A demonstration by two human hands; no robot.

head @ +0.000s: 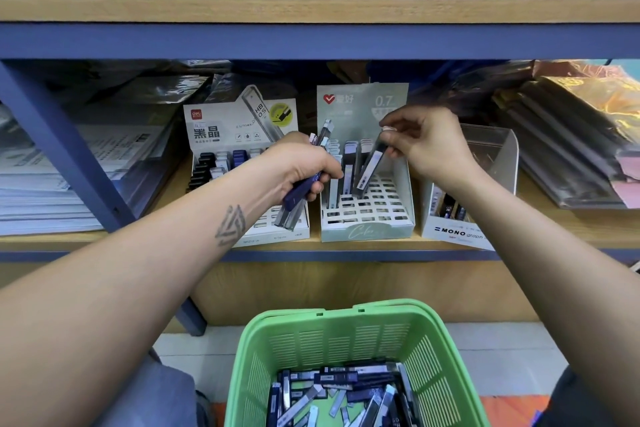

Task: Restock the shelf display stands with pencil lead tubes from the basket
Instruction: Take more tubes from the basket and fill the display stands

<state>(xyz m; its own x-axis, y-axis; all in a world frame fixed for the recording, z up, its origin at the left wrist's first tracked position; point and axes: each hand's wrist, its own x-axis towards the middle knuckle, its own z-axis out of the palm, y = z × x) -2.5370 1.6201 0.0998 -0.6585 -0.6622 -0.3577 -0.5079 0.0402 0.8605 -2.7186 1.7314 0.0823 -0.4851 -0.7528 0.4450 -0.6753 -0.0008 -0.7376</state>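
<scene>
My left hand (304, 166) grips a bunch of lead tubes (294, 204), dark blue and clear, in front of the left display stand (242, 135). My right hand (422, 139) pinches the top of one dark tube (370, 163), tilted, its lower end in the grid of the middle stand (367, 215), marked 0.7. Several tubes stand upright in that stand's back rows. Below, the green basket (346, 333) holds several loose tubes (343, 395).
A white MONO graph stand (453, 229) with a few tubes sits at the right on the wooden shelf (166, 215). Stacks of wrapped paper goods (571, 135) flank the stands. A blue shelf post (65, 149) slants at the left.
</scene>
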